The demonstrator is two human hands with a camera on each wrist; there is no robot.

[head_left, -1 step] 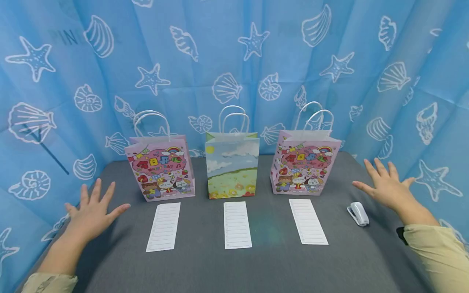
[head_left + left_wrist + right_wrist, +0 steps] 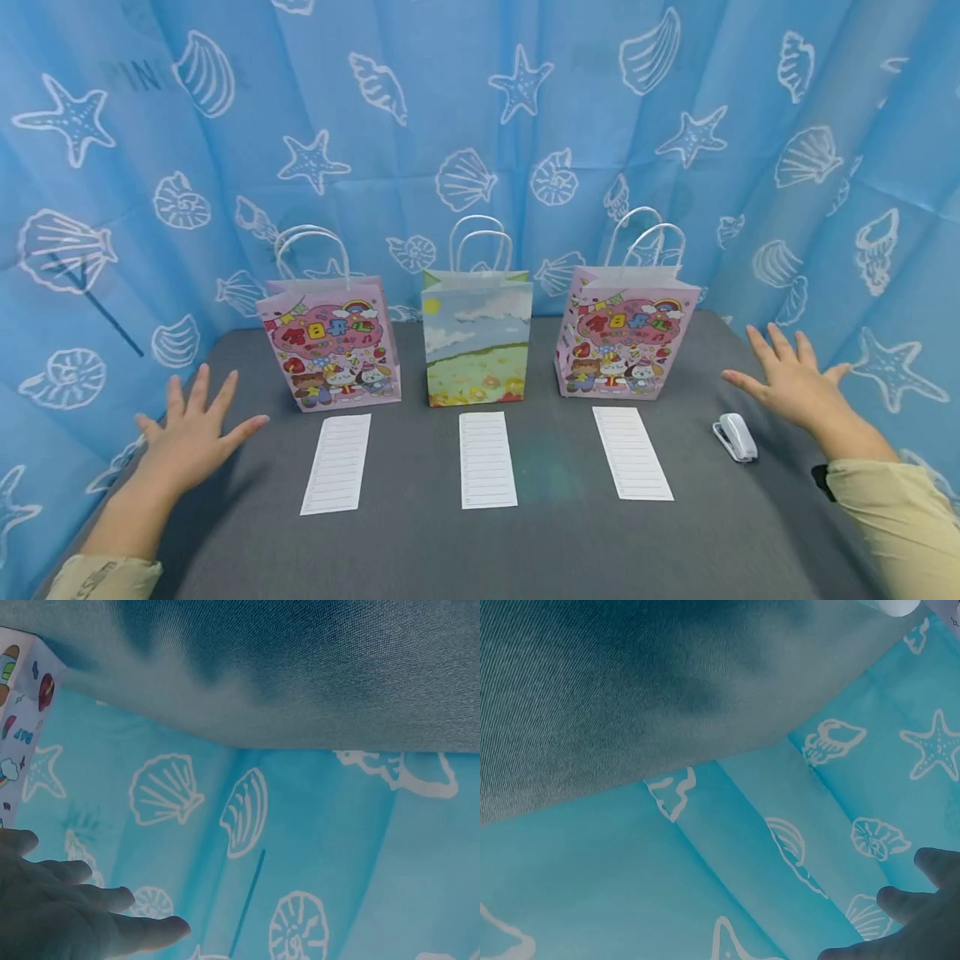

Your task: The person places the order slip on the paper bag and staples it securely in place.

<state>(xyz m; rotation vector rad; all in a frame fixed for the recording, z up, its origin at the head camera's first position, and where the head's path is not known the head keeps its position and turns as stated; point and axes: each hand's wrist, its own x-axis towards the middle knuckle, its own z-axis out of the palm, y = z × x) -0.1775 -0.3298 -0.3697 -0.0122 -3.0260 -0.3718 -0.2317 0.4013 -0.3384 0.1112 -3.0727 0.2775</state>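
Note:
My left hand (image 2: 183, 446) is spread, fingers apart, over the left side of the table, holding nothing. On the right, my right hand (image 2: 798, 387) is likewise spread, with a small white stapler (image 2: 737, 437) just below and left of it. Nearest the left hand stands a pink cartoon paper bag (image 2: 335, 346); a lined paper slip (image 2: 336, 464) lies in front of it. A landscape-print paper bag (image 2: 477, 342) stands in the middle, behind a second lined slip (image 2: 487, 460). Another pink cartoon bag (image 2: 626, 337) stands at right, with a third slip (image 2: 633, 454) before it.
A dark grey cloth covers the table (image 2: 555, 546). Blue curtains (image 2: 480, 108) printed with white shells and starfish hang close behind the bags and along both sides. White looped handles rise upright from each bag.

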